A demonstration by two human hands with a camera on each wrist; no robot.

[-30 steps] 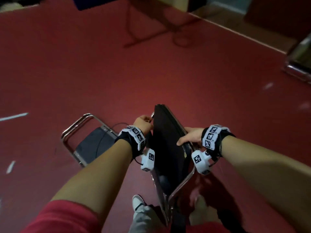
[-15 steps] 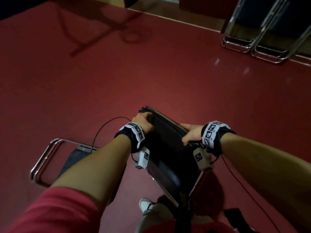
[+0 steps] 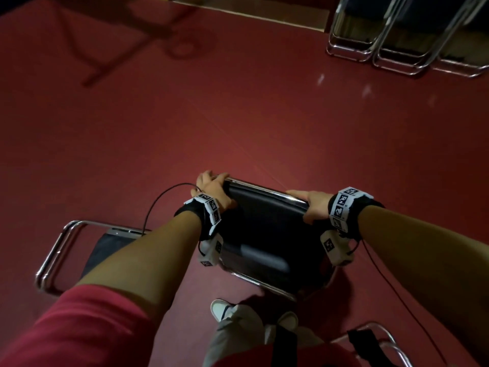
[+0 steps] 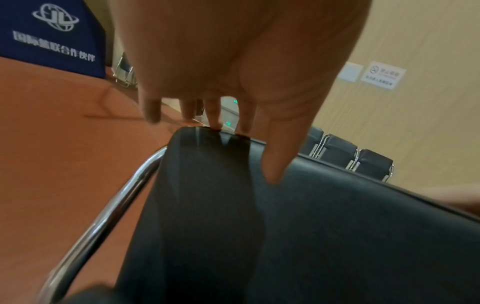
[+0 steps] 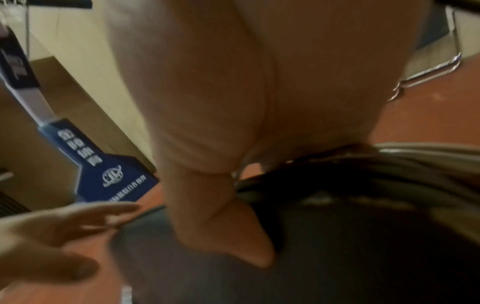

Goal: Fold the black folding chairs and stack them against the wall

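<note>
I hold a folded black chair (image 3: 267,229) with a chrome frame upright in front of my legs, broadside to me. My left hand (image 3: 211,185) grips its top left corner: the fingers reach over the top edge and the thumb (image 4: 272,164) lies on the near black face (image 4: 324,236). At the top right, my right hand (image 3: 309,205) curls over the chrome rail, its thumb (image 5: 233,226) pressed on the near side. Several folded chairs (image 3: 391,41) lean at the wall, far right.
Another black chair (image 3: 105,247) with a chrome frame stands on the red floor at my left, partly behind my forearm. A further chrome frame (image 3: 383,337) shows at bottom right. A blue banner (image 4: 52,37) stands by the beige wall. Open red floor lies ahead.
The chair has turned from edge-on to broadside in my hands. My view has swung right, bringing the chairs at the wall into sight. Both hands stay on the top edge.
</note>
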